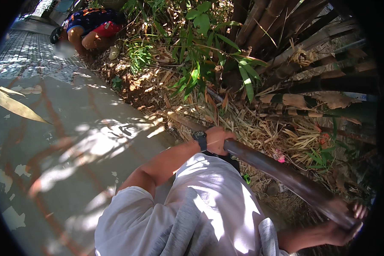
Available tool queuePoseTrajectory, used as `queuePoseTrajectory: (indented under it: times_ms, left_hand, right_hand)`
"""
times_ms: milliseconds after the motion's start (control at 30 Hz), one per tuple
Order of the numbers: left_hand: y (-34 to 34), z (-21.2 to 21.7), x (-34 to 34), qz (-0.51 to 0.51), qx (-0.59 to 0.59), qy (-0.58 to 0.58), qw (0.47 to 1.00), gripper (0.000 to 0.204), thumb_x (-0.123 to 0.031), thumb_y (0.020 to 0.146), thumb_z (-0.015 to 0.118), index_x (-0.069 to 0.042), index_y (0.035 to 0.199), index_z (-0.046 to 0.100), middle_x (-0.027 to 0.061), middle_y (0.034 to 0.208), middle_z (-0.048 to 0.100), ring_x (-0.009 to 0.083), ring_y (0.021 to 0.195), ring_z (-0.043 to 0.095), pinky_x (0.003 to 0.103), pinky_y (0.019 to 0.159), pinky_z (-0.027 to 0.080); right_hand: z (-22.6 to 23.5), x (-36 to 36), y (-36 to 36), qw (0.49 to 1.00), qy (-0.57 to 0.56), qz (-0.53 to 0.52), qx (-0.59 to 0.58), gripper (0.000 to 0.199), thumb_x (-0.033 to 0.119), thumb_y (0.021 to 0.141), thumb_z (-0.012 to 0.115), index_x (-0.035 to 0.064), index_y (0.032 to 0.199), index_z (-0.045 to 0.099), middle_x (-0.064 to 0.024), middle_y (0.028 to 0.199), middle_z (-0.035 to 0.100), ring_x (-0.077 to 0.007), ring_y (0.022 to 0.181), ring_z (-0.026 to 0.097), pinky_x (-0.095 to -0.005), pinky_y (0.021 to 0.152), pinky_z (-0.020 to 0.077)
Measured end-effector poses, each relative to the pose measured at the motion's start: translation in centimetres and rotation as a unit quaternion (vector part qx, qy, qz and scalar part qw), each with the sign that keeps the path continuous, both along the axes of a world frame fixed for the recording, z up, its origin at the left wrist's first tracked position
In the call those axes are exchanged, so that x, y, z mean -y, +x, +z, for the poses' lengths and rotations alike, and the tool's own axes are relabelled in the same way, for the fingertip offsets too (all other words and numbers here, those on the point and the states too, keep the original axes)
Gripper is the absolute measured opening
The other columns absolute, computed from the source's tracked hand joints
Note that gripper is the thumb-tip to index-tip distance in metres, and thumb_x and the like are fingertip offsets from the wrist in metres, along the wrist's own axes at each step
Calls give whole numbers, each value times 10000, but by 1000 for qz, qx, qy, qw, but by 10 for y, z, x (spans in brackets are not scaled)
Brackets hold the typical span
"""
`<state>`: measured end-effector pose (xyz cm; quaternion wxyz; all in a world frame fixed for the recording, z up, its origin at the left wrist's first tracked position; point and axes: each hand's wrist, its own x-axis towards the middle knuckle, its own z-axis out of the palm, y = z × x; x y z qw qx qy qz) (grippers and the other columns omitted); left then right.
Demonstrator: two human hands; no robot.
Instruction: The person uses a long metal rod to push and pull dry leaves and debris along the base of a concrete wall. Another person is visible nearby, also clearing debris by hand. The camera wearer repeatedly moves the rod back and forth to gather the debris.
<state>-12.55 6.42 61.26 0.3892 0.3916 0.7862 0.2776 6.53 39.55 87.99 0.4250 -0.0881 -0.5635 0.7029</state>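
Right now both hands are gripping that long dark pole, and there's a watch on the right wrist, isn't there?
Not quite: the watch is on the left wrist. The head view shows the left hand and right hand both gripping the long dark pole, as you said.

Outdoor spot, garden or yard edge: paved concrete path (72, 141) in dappled sun runs beside a bamboo clump (311, 64) with thick culms, green shoots (200, 59) and dry leaf litter (260, 128) on bare soil.
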Motion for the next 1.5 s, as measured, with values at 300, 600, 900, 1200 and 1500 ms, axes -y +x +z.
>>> queuePoseTrajectory:
  times_ms: [300,600,900,1200,1500]
  left_hand:
    - [34,-223,47,43,-78,-77,993,600,-284,672,778,-99,1216,602,172,1088,688,388,1089,630,473,943,520]
    - [45,-205,15,120,-4,-145,982,636,-320,775,708,-76,1344,560,209,1103,702,403,1061,654,489,931,523]
    - [111,-179,27,401,-30,-79,912,563,-290,763,759,-87,1275,643,166,1052,731,320,962,708,420,846,552]
    - [132,-171,8,340,-84,-205,914,945,-290,657,878,-116,1474,438,241,1413,494,418,1248,539,462,1063,462]
    - [110,-153,28,170,-113,-72,976,628,-173,614,841,-95,1197,621,170,1167,640,393,1139,600,481,980,497]
  right_hand:
    - [-164,10,50,990,-129,-11,50,367,174,906,670,124,1189,440,-21,997,489,-171,918,498,-387,934,413]
    - [-340,-161,102,925,-296,-192,141,188,201,989,613,73,1107,544,-53,943,587,-212,924,543,-433,873,465]
    - [-457,-211,159,720,-349,-296,522,415,295,1025,519,18,1332,559,-217,1411,506,-347,1247,517,-527,1036,445]
    - [-284,-121,81,945,-302,86,92,362,135,800,805,119,1057,551,-58,1030,597,-225,1021,582,-445,1021,430]
    - [-155,-42,111,911,49,406,-43,589,289,624,979,167,963,513,31,848,611,-171,780,630,-399,908,448]
